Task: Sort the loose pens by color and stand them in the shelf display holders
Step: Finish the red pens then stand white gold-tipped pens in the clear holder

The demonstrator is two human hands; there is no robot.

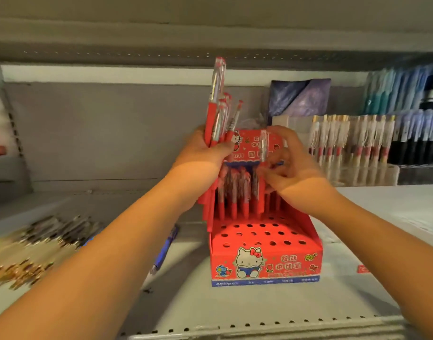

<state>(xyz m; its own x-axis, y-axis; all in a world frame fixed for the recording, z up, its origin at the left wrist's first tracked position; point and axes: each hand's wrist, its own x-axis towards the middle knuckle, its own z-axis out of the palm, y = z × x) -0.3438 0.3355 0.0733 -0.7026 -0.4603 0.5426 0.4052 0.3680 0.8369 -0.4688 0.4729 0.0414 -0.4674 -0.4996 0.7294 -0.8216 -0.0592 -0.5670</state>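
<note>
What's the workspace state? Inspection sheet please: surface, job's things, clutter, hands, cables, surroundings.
Surface: pale shelf, perforated front edge.
Job's things: red holder, back rows filled with red pens, front holes empty; pen bundle; single pen above the holder; blue pen lying left of the holder; blurred pen heap far left.
Clutter: small red scrap at right, too blurred to identify.
Hands: left hand grips the pen bundle; right hand pinches the single pen.
Cables: nothing seen.
Surroundings: stocked pen racks and blue packets at right.
</note>
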